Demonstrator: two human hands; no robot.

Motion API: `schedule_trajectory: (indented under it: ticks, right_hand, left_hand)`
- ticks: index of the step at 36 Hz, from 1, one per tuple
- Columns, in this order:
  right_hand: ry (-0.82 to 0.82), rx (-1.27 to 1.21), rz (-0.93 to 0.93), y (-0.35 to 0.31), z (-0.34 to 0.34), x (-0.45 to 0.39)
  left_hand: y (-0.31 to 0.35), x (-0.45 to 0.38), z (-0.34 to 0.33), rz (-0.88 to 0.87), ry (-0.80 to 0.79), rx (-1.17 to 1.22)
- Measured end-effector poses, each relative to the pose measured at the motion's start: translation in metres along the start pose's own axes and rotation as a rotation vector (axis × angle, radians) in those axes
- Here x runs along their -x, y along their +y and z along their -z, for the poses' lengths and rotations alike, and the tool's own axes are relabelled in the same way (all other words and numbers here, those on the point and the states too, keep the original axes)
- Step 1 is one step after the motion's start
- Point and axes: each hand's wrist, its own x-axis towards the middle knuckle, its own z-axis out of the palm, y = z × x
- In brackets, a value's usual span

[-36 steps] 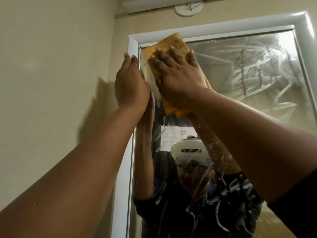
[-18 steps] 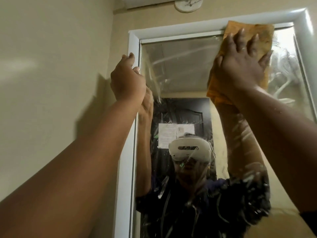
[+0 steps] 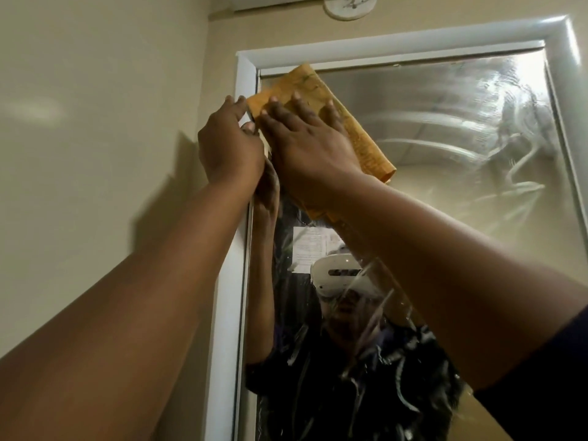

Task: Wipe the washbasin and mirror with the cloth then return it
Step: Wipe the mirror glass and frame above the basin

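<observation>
Right hand (image 3: 313,144), fingers spread flat, presses the cloth (image 3: 359,135) under it against the mirror (image 3: 461,128).

No words or numbers can be read here. A white paper sheet (image 3: 310,246) shows in the mirror (image 3: 445,128) — it hangs on a dark door, and its print is too small and blurry to make out. The orange cloth (image 3: 359,135) has faint dark marks — not letters.

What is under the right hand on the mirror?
The yellow cloth lies under the right hand, pressed flat on the mirror. The glass beneath the cloth is covered.
</observation>
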Motion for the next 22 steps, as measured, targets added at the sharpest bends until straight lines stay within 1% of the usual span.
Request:
schedule_trajectory:
  ticks: [3, 9, 15, 19, 22]
  right_hand:
    - [-0.017, 0.008, 0.04, -0.002, -0.002, 0.019]
    - [-0.004, -0.03, 0.056, -0.002, -0.01, 0.063]
    - [-0.035, -0.008, 0.077, 0.005, -0.006, 0.067]
    - [-0.051, 0.023, 0.016, 0.024, 0.002, 0.065]
    - [0.039, 0.016, -0.12, 0.042, 0.007, 0.068]
  left_hand:
    - [-0.001, 0.0, -0.001, 0.004, 0.008, 0.012]
    - [-0.004, 0.003, -0.002, -0.023, 0.021, 0.0]
    - [-0.002, 0.006, -0.005, -0.033, 0.044, -0.01]
    - [-0.003, 0.005, -0.003, -0.012, 0.037, -0.019]
    - [-0.003, 0.004, -0.001, -0.015, 0.033, -0.036]
